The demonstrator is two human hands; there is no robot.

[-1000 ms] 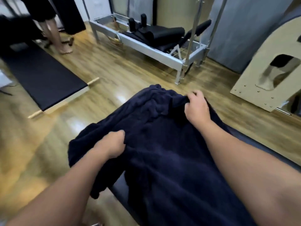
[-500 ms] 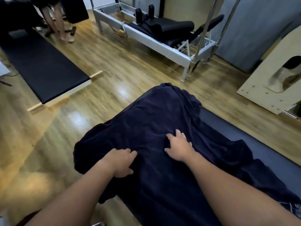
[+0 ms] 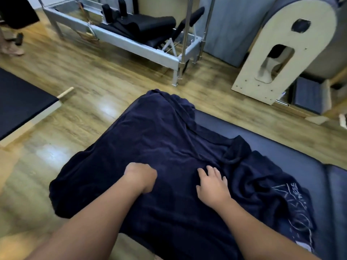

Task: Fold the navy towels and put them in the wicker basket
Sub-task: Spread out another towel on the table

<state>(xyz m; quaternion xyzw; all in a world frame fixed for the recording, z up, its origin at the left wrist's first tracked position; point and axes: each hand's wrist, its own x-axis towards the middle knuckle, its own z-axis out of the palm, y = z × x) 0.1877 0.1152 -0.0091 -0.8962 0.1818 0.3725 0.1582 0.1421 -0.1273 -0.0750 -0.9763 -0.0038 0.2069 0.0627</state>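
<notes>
Head view: your towel (image 3: 169,147) lies spread and wrinkled over the padded bench (image 3: 281,147), its left edge hanging off toward the floor (image 3: 93,87). That overhang could drag the cloth off if you tug leftward, and the bunched ridge near your right hand (image 3: 212,186) may get folded in crooked. Your left hand (image 3: 140,177) is curled, knuckles on the cloth; whether it grips I cannot tell. Your right lies flat, fingers spread. No basket is visible.

Pale lettering on the navy towel (image 3: 293,209) — too blurred to read.
</notes>
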